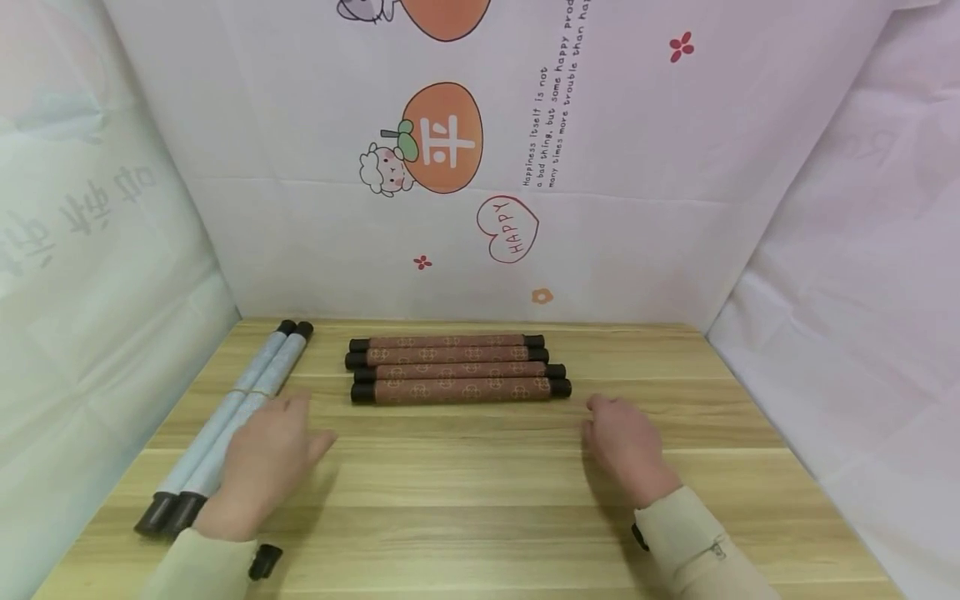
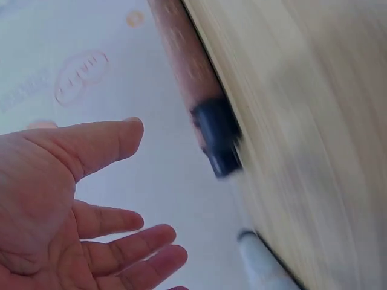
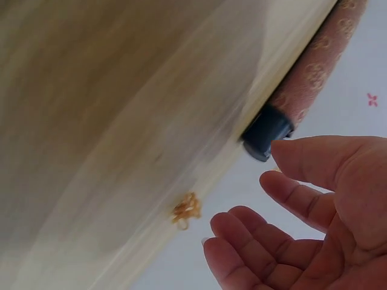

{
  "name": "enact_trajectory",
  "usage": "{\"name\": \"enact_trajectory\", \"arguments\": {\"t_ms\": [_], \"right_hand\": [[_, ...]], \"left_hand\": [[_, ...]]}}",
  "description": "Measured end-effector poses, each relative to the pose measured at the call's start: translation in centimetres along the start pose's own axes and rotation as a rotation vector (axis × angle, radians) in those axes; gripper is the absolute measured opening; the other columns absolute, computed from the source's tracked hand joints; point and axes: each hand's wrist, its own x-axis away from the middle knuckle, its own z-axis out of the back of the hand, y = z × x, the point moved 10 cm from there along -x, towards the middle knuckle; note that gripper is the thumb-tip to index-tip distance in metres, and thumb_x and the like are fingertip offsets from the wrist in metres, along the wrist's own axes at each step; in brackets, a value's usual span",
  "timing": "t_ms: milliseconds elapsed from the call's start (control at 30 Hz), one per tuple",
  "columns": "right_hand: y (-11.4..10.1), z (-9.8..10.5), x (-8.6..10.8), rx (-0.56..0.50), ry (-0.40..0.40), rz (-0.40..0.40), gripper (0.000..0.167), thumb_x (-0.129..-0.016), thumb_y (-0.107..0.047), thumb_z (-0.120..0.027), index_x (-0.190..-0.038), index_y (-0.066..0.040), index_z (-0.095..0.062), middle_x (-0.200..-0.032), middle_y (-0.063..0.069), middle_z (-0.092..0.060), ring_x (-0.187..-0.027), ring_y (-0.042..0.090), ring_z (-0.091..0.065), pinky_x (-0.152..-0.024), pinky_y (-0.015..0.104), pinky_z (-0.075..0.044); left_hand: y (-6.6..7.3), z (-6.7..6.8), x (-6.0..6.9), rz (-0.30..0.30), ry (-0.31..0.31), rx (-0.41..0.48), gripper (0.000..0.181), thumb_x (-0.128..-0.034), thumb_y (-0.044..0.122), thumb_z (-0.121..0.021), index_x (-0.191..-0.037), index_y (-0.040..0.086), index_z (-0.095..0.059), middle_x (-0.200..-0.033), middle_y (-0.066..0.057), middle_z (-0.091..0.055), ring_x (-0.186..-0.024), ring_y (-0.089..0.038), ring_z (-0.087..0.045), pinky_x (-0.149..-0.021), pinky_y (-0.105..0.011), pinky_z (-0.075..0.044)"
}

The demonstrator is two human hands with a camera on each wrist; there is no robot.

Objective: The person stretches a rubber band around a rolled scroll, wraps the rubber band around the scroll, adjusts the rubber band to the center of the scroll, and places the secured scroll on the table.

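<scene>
Several rolled scrolls in reddish-brown patterned cloth with black end knobs lie side by side at the back middle of the table. Two pale blue rolled scrolls, bound by a thin band, lie slanted on the left. My left hand hovers just right of the blue pair, overlapping it in the head view; its thumb is spread and it holds nothing. Near the right ends of the brown scrolls is my right hand, its fingers loosely bent around nothing. A small tangle of tan bands lies near it, hidden in the head view.
The wood-grain table is enclosed by a printed white cloth at the back and by white cloth sides at left and right. Both sleeves reach in from the near edge.
</scene>
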Motion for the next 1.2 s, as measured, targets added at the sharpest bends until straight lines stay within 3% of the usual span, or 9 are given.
{"name": "enact_trajectory", "arguments": {"t_ms": [100, 267, 500, 767, 1200], "right_hand": [[1.1, -0.2, -0.4, 0.008, -0.035, -0.04, 0.036, -0.099, -0.015, -0.058, -0.132, -0.001, -0.063, -0.113, 0.029, -0.069, -0.09, 0.043, -0.069, -0.061, 0.05, -0.058], [2.4, -0.3, -1.1, 0.001, -0.068, -0.075, 0.034, -0.1, -0.016, -0.058, -0.129, 0.001, -0.063, -0.108, 0.029, -0.066, -0.086, 0.042, -0.066, -0.062, 0.052, -0.057], [3.2, -0.7, -1.8, 0.011, -0.099, -0.072, 0.022, -0.101, -0.014, -0.053, -0.114, 0.001, -0.062, -0.093, 0.024, -0.062, -0.075, 0.035, -0.06, -0.057, 0.048, -0.053], [4.0, -1.5, -2.5, 0.028, -0.12, -0.073, 0.018, -0.1, -0.013, -0.053, -0.107, 0.002, -0.062, -0.089, 0.022, -0.065, -0.073, 0.033, -0.062, -0.059, 0.049, -0.055], [4.2, -1.3, -2.7, 0.044, -0.121, -0.059, 0.016, -0.102, -0.002, -0.05, -0.111, 0.0, -0.064, -0.101, 0.027, -0.069, -0.087, 0.042, -0.068, -0.071, 0.057, -0.058]], "left_hand": [[2.6, 0.2, 0.2, -0.048, 0.019, -0.014, 0.073, -0.0885, 0.04, -0.082, -0.134, -0.013, -0.058, -0.122, -0.034, -0.067, -0.1, -0.049, -0.069, -0.079, -0.058, -0.06], [6.5, 0.5, 0.7, -0.114, 0.059, -0.022, 0.077, -0.0861, 0.042, -0.084, -0.137, -0.01, -0.059, -0.121, -0.03, -0.07, -0.096, -0.044, -0.072, -0.078, -0.053, -0.061], [10.1, 0.0, 1.1, -0.164, 0.044, 0.033, 0.075, -0.0857, 0.042, -0.084, -0.138, -0.006, -0.061, -0.119, -0.025, -0.072, -0.102, -0.04, -0.072, -0.084, -0.051, -0.061], [12.0, -1.1, 1.4, -0.159, -0.02, 0.109, 0.074, -0.088, 0.044, -0.082, -0.141, -0.002, -0.059, -0.127, -0.023, -0.07, -0.116, -0.042, -0.067, -0.096, -0.054, -0.056], [12.9, -2.0, 1.8, -0.176, -0.046, 0.111, 0.071, -0.088, 0.044, -0.082, -0.14, 0.0, -0.061, -0.128, -0.021, -0.069, -0.113, -0.038, -0.068, -0.092, -0.051, -0.059]]}}
